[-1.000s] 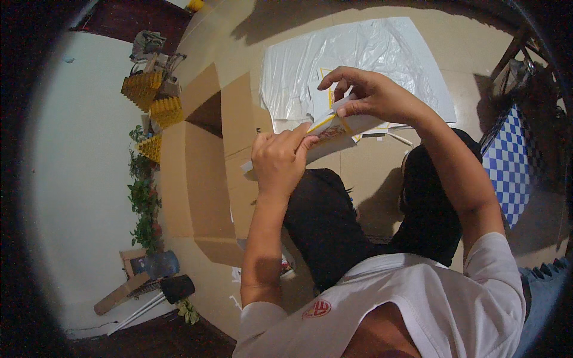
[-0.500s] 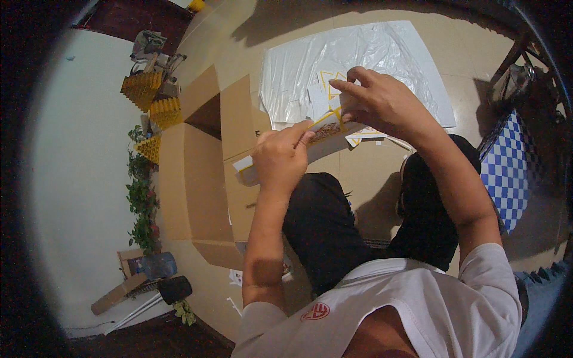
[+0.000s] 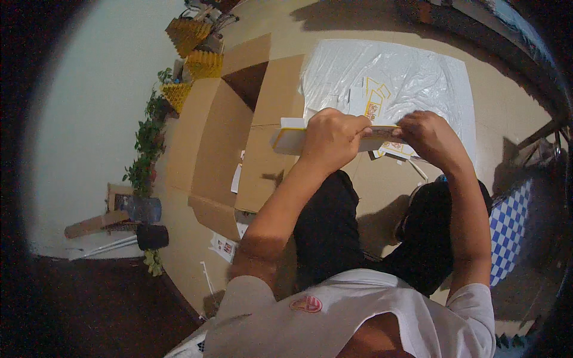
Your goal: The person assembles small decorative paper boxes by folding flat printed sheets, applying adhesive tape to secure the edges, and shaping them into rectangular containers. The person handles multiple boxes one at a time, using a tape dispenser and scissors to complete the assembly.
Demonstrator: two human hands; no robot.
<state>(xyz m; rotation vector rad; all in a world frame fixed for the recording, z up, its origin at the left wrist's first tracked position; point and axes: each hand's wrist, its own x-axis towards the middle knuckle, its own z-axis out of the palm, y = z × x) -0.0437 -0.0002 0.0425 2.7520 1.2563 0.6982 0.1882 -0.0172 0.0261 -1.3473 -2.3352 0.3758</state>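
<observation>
In front of me, a long narrow white carton (image 3: 289, 141) with yellow edges is held nearly level across my knees. My left hand (image 3: 334, 138) wraps round its left half, thumb along the upper edge. At the right end, my right hand (image 3: 431, 138) pinches the carton's edge, fingers bent inward. Beyond the carton, flat white pieces with yellow borders and printed pictures (image 3: 373, 98) lie on a plastic-covered white sheet (image 3: 444, 77). More printed card pieces (image 3: 397, 149) show just under the carton, partly hidden by it.
A big opened cardboard box (image 3: 206, 134) stands at my left, flaps spread. Printed white packaging (image 3: 222, 246) lies on the floor nearby. Leafy plants (image 3: 140, 152) and yellow stacked trays (image 3: 203, 64) line the left wall. On the right is a blue-and-white checkered surface (image 3: 510, 232).
My right hand has come down from above the carton's end and now grips that end. The carton has turned from slanting to nearly level. The whole view has shifted.
</observation>
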